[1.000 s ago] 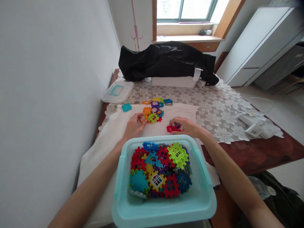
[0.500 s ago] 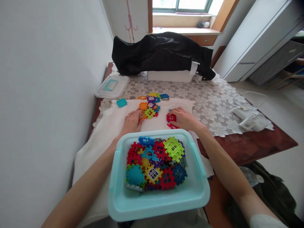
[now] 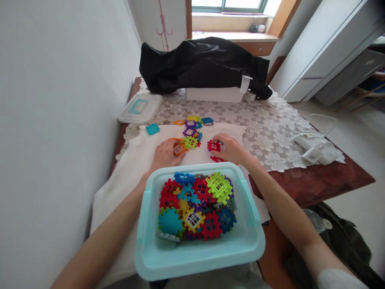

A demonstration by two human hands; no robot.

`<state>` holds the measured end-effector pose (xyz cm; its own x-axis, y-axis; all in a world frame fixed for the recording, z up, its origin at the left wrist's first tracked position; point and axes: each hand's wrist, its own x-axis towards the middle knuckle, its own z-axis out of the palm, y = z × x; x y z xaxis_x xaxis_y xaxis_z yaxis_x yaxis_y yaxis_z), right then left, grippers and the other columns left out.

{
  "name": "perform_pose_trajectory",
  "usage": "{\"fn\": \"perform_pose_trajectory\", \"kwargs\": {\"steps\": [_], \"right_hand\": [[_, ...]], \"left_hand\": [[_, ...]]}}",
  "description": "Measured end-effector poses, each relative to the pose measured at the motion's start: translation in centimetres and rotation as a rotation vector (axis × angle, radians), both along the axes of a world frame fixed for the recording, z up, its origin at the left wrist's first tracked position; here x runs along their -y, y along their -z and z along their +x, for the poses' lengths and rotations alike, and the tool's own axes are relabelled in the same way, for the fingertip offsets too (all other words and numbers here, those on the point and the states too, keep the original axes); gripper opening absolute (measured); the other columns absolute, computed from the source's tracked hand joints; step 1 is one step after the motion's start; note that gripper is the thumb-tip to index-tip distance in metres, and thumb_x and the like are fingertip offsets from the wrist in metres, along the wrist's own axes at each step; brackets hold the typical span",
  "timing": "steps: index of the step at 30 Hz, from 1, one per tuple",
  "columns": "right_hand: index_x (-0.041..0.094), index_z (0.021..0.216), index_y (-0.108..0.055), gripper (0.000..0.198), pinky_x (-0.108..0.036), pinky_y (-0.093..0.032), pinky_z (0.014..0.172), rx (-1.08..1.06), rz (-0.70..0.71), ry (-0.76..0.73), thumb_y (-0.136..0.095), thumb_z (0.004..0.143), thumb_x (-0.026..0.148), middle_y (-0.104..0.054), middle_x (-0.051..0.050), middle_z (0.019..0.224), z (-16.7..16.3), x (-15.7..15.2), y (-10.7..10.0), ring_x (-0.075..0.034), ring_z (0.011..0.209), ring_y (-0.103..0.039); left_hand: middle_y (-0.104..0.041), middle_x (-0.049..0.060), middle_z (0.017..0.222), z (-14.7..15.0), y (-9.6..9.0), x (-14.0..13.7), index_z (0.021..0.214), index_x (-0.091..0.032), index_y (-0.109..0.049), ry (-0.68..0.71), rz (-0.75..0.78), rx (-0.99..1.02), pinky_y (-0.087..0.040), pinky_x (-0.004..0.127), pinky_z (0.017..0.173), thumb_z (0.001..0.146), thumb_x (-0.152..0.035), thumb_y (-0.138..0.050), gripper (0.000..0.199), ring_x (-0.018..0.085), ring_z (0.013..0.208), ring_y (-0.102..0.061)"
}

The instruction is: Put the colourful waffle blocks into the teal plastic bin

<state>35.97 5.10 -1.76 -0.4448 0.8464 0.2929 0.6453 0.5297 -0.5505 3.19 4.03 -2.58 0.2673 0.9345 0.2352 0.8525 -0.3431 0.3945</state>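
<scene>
On the white cloth, my left hand is closed on an orange interlocking tile with a white lattice window. That tile lies against a lime-green tile, and another orange piece is partly behind my fingers. My right hand pinches a red window tile between thumb and fingers, apart from the left-hand group. Below it lies another red piece, partly hidden. Purple window tiles stand behind the lime one. Nearest me, an aqua tub holds many mixed tiles.
A teal tile lies at the cloth's far left, near a clear lid. Black fabric covers a white box at the back. A plastic-wrapped item is at the table's right. A dark bag stands lower right.
The orange tiles under my left hand have tilted and shifted toward me, away from the purple ones. My right hand has moved the red window tile slightly left, and its window shows more fully.
</scene>
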Motion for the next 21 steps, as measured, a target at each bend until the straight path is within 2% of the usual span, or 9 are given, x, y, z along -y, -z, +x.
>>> {"fn": "perform_pose_trajectory", "kwargs": {"steps": [3, 5, 9, 11, 14, 17, 21], "right_hand": [[0.025, 0.115, -0.069, 0.023, -0.046, -0.058, 0.103, -0.134, -0.003, 0.008, -0.076, 0.097, 0.037, -0.078, -0.008, 0.12, -0.6, 0.3, 0.1, -0.028, 0.113, -0.074], [0.026, 0.116, -0.069, 0.023, -0.046, -0.058, 0.103, -0.132, -0.004, 0.021, -0.076, 0.097, 0.037, -0.078, -0.008, 0.121, -0.9, 0.4, 0.1, -0.029, 0.113, -0.074], [0.025, 0.116, -0.069, 0.024, -0.048, -0.058, 0.102, -0.099, -0.002, 0.035, -0.077, 0.096, 0.037, -0.078, -0.009, 0.122, -1.0, 0.5, 0.2, -0.029, 0.112, -0.074], [0.025, 0.116, -0.069, 0.023, -0.048, -0.057, 0.103, -0.103, 0.003, 0.042, -0.075, 0.097, 0.037, -0.079, -0.009, 0.121, -0.9, 0.5, 0.2, -0.03, 0.113, -0.074], [0.025, 0.116, -0.07, 0.023, -0.049, -0.057, 0.105, -0.096, 0.007, 0.05, -0.074, 0.097, 0.036, -0.079, -0.009, 0.122, -1.0, 0.5, 0.1, -0.031, 0.116, -0.074], [0.026, 0.117, -0.07, 0.023, -0.049, -0.058, 0.105, -0.063, 0.02, 0.051, -0.076, 0.096, 0.035, -0.078, -0.009, 0.124, -1.2, 0.6, 0.3, -0.031, 0.117, -0.074], [0.026, 0.119, -0.071, 0.024, -0.05, -0.059, 0.106, -0.035, 0.062, 0.044, -0.076, 0.097, 0.034, -0.078, -0.011, 0.126, -1.6, 0.7, 0.8, -0.032, 0.12, -0.073]], "left_hand": [[-0.081, 0.016, 0.13, 0.2, -0.8, 0.5, 0.132, -0.02, -0.068, -0.035, -0.002, 0.031, -0.057, 0.057, 0.112, 0.093, -0.046, -0.08, 0.049, 0.04, 0.124, -0.074], [-0.083, 0.011, 0.123, 0.3, -1.4, 0.9, 0.128, -0.023, -0.069, -0.06, 0.003, 0.096, -0.06, 0.053, 0.107, 0.091, -0.048, -0.084, 0.047, 0.037, 0.118, -0.077], [-0.081, 0.005, 0.106, 0.0, -2.3, 1.5, 0.108, -0.026, -0.068, -0.104, 0.085, 0.212, -0.062, 0.043, 0.091, 0.088, -0.049, -0.086, 0.035, 0.028, 0.098, -0.077], [-0.08, 0.006, 0.109, -0.2, -2.3, 1.5, 0.108, -0.026, -0.066, -0.106, 0.174, 0.254, -0.061, 0.042, 0.089, 0.089, -0.048, -0.085, 0.035, 0.027, 0.098, -0.075], [-0.08, 0.01, 0.128, -0.4, -2.0, 1.2, 0.119, -0.026, -0.065, -0.101, 0.268, 0.303, -0.062, 0.043, 0.099, 0.094, -0.046, -0.081, 0.036, 0.029, 0.117, -0.074], [-0.079, 0.011, 0.139, -0.5, -1.7, 0.7, 0.129, -0.025, -0.065, -0.103, 0.187, 0.264, -0.058, 0.05, 0.117, 0.098, -0.038, -0.076, 0.036, 0.032, 0.133, -0.07], [-0.081, 0.012, 0.13, -0.5, -1.6, 0.3, 0.126, -0.025, -0.068, -0.079, -0.004, 0.156, -0.058, 0.055, 0.117, 0.092, -0.032, -0.076, 0.035, 0.036, 0.126, -0.073]]}}
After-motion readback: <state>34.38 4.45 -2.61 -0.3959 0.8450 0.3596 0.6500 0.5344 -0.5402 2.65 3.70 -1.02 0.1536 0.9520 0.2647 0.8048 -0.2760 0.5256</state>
